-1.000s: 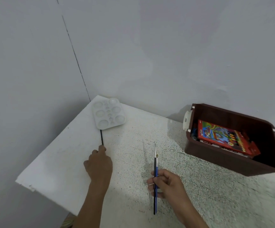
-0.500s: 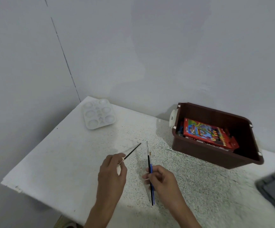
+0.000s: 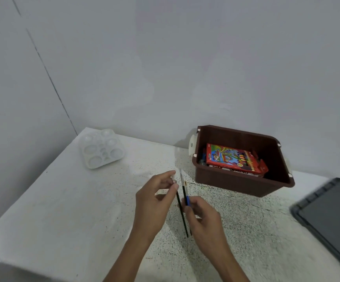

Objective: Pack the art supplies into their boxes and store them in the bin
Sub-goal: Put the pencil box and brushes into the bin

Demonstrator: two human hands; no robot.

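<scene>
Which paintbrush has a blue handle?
The blue-handled brush gripped in the right hand, nearest the bin; the black brush that the left hand pinches shows no blue.

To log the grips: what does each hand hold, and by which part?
The left hand pinches a thin black paintbrush near its upper end; the right hand grips a blue-handled paintbrush around its middle.

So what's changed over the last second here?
The left hand picked the black brush off the table near the palette and carried it right, alongside the blue brush that the right hand keeps holding. Palette and bin stayed put.
</scene>
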